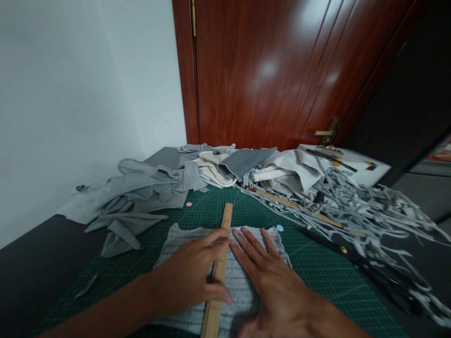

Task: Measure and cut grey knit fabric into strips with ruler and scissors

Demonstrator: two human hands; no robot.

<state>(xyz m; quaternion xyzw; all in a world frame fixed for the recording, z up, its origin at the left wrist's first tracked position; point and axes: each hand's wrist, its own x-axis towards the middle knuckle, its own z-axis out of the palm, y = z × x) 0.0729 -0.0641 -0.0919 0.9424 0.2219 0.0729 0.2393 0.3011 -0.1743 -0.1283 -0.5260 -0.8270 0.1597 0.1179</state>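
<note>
A piece of grey ribbed knit fabric lies on the green cutting mat. Across it, pointing away from me, rests a wooden ruler. My left hand holds the ruler from its left side, fingertips on the farther part and thumb on the nearer part. My right hand lies flat on the fabric just right of the ruler, fingers stretched forward, index fingertip close to the ruler's edge. Both hands hide parts of the fabric.
Black scissors lie at the right, beside a heap of grey fabric strips. Grey fabric scraps pile up at the left. Folded cloth sits at the back, before a brown door. A blue chalk disc lies near the fabric.
</note>
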